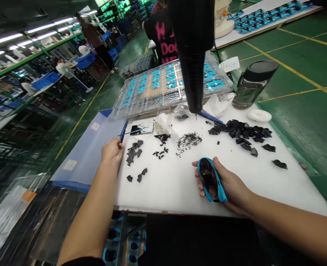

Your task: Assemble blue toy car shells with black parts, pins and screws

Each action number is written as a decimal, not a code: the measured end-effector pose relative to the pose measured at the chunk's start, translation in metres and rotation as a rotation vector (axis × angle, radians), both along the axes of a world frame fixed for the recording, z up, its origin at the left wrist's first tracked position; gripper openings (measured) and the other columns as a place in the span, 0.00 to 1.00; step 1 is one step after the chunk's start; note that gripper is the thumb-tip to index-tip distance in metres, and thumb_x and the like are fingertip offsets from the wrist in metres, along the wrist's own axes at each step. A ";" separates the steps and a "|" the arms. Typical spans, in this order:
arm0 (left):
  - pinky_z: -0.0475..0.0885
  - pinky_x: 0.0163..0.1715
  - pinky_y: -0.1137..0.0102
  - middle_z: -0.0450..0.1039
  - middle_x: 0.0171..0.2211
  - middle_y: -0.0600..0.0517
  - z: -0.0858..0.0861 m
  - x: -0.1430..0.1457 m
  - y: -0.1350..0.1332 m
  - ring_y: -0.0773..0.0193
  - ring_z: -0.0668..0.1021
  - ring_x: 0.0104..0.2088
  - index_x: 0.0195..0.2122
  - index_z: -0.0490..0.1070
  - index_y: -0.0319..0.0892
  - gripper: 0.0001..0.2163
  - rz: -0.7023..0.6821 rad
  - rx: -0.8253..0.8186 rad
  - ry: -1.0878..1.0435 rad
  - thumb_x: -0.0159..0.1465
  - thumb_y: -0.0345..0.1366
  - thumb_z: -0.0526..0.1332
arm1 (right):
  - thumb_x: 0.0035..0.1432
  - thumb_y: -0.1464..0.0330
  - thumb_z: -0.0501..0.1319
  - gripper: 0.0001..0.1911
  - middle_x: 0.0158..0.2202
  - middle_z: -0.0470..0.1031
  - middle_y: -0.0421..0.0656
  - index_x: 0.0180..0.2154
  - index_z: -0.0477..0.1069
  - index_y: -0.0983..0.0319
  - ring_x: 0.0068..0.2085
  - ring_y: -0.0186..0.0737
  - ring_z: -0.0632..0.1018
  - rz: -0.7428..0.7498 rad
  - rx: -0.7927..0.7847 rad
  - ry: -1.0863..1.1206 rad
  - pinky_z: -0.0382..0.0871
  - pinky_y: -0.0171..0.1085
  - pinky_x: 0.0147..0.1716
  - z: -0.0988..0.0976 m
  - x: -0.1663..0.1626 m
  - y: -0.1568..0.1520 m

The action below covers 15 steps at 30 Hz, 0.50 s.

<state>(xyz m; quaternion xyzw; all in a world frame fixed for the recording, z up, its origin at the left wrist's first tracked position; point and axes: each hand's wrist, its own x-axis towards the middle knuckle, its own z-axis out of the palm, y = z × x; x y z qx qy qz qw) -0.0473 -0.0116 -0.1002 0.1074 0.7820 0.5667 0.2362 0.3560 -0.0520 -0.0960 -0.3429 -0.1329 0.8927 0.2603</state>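
My left hand (112, 150), at the left edge of the white table, pinches a thin blue stick (128, 132). The stick's far end reaches over a dark flat plate (141, 129) smeared with white; whether it touches cannot be made out. Near the table's front, my right hand (230, 183) is wrapped round a blue toy car body (210, 181) with dark glossy windows. Between the hands lie tiny black screws (189, 140), small black strips (160, 153) and black shaped pieces (134, 152).
A black electric screwdriver (193, 74) hangs over the table. Behind it stands a clear tray (152, 105) of blue parts. At right are a black-part pile (246, 131), a lidded bottle (250, 87) and a white lid (259, 115). A blue bin (88, 147) sits left. People work beyond.
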 end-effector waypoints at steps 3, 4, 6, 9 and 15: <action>0.66 0.21 0.78 0.66 0.29 0.56 0.009 0.013 -0.016 0.75 0.68 0.23 0.40 0.68 0.36 0.05 0.036 0.102 0.195 0.65 0.31 0.60 | 0.68 0.51 0.52 0.24 0.37 0.71 0.46 0.50 0.70 0.64 0.29 0.40 0.74 -0.014 -0.007 0.027 0.74 0.41 0.28 0.001 -0.001 0.001; 0.66 0.21 0.78 0.65 0.27 0.58 0.012 0.019 -0.020 0.75 0.67 0.22 0.39 0.67 0.37 0.05 0.027 0.131 0.242 0.63 0.30 0.61 | 0.68 0.52 0.51 0.25 0.37 0.71 0.46 0.50 0.70 0.65 0.29 0.39 0.74 -0.015 -0.010 0.037 0.74 0.40 0.28 0.001 -0.001 0.001; 0.66 0.23 0.77 0.65 0.24 0.59 0.017 0.034 -0.026 0.75 0.68 0.22 0.35 0.67 0.37 0.07 -0.016 0.195 0.318 0.58 0.29 0.64 | 0.69 0.52 0.49 0.25 0.36 0.70 0.45 0.50 0.69 0.65 0.28 0.39 0.74 -0.011 -0.013 0.057 0.74 0.39 0.27 0.000 -0.001 0.002; 0.68 0.25 0.74 0.64 0.21 0.59 0.027 0.068 -0.028 0.74 0.68 0.21 0.31 0.66 0.38 0.10 -0.128 0.304 0.404 0.53 0.35 0.67 | 0.69 0.51 0.48 0.26 0.35 0.70 0.45 0.51 0.69 0.66 0.28 0.38 0.74 -0.002 -0.014 0.081 0.75 0.38 0.26 -0.002 0.001 0.002; 0.63 0.17 0.70 0.62 0.16 0.57 0.036 0.145 -0.027 0.69 0.66 0.16 0.30 0.70 0.41 0.18 -0.427 0.393 0.589 0.58 0.53 0.63 | 0.68 0.50 0.48 0.27 0.37 0.70 0.46 0.51 0.69 0.65 0.28 0.37 0.75 0.033 0.010 0.142 0.75 0.37 0.26 -0.005 0.003 0.002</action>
